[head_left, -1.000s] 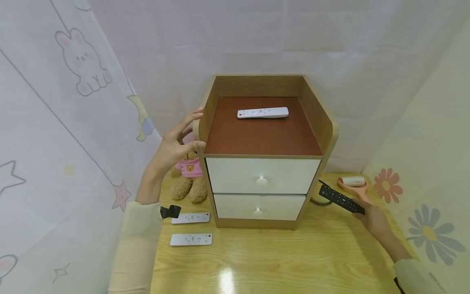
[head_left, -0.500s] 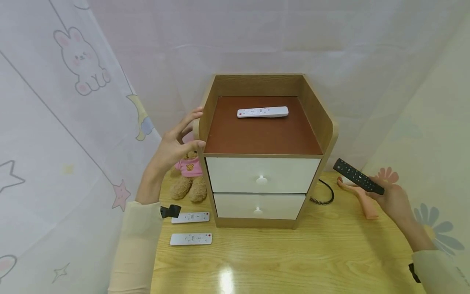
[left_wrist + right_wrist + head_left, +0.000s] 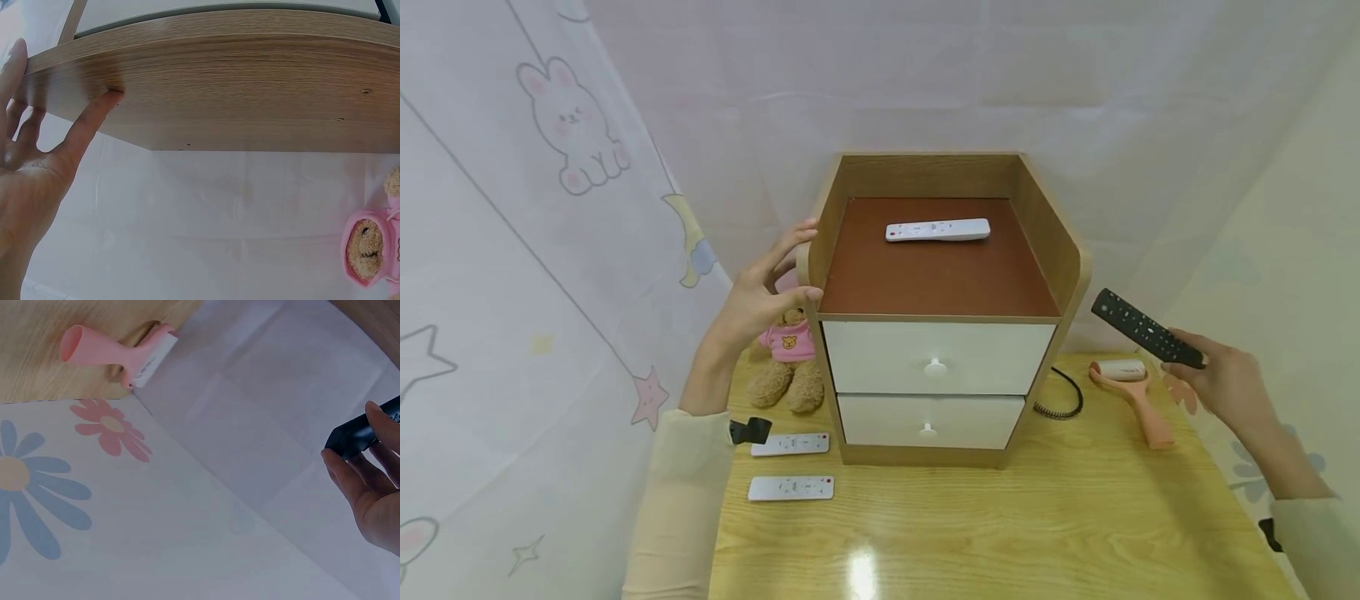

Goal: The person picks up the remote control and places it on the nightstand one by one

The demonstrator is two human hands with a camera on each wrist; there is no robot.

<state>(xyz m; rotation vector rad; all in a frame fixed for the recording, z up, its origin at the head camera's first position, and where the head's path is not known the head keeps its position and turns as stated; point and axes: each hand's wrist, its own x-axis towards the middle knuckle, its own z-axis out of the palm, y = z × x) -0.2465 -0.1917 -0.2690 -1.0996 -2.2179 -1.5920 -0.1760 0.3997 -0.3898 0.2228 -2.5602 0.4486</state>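
Observation:
My right hand point(image 3: 1228, 383) grips a black remote control point(image 3: 1142, 325) by its near end, holding it raised to the right of a small wooden cabinet point(image 3: 887, 456). In the right wrist view, fingers and thumb pinch the remote control point(image 3: 351, 436). My left hand point(image 3: 752, 304) rests spread against the cabinet's left side panel; in the left wrist view a straight fingertip touches the panel's outer face point(image 3: 237, 81). On the brown top lies a white remote control point(image 3: 937, 230). Two more white remotes, one of them marked here point(image 3: 791, 488), lie on the table at left.
A teddy bear point(image 3: 788, 354) in a pink top sits left of the cabinet. To the right are a coiled black cord point(image 3: 1060, 414) and an orange-pink lint roller point(image 3: 1142, 408) on the wooden table point(image 3: 955, 525). Both drawers are shut. Printed curtains surround the table.
My right hand has lifted the black remote up and to the right, away from the cord and lint roller, which now shows fully. The left hand stays on the cabinet.

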